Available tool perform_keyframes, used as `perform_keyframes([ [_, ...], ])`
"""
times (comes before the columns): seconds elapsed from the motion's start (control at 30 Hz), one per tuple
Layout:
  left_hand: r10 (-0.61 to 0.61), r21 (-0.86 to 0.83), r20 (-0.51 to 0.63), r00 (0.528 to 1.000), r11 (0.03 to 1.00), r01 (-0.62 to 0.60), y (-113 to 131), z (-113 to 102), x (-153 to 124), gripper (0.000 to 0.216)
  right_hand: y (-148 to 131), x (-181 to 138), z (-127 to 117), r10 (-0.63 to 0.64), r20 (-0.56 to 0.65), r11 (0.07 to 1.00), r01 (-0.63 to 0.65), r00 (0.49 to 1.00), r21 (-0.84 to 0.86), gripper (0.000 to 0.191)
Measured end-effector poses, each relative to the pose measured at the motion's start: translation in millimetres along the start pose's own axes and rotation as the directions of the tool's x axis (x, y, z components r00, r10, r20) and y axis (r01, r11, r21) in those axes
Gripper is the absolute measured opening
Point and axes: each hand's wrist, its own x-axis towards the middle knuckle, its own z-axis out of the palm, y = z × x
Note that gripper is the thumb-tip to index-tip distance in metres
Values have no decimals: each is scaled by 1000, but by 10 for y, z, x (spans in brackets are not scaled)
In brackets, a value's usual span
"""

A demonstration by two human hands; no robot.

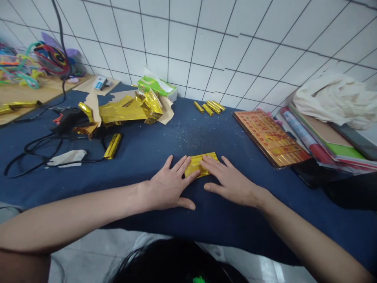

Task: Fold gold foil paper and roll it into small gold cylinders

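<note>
Gold foil piece was seen lying flat on the blue tablecloth, overlapped at its left part by the left hand and at its right by the right hand; neither could be called nearer. Long axis was oriented roughly left-right, right end angled slightly toward the tiled wall. Both hands were spread palm-down, nothing grasped.

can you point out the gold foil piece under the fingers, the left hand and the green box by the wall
Gold foil piece (pixel 195 162): head view, on its exposed middle.
Left hand (pixel 167 186): head view, on its back.
Green box (pixel 146 84): head view, on its green surface.
</note>
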Motion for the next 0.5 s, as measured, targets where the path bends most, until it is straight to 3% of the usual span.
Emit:
perform_keyframes([
  [0.1,-14,-20,3,1000,1000,14,-1,2,1,87,35,234,-141,93,-181,995,-86,979,44,42],
  [0.17,-32,-35,8,999,999,32,-3,4,3,89,56,444,-211,121,-228,993,-117,966,30,29],
  [0.3,-55,-62,11,998,997,55,-8,12,5,88,85,804,-315,119,-13,992,-119,993,30,22],
  [0.5,-60,-81,-2,998,995,60,-2,21,1,84,125,1020,-378,35,257,972,-92,966,214,23],
])
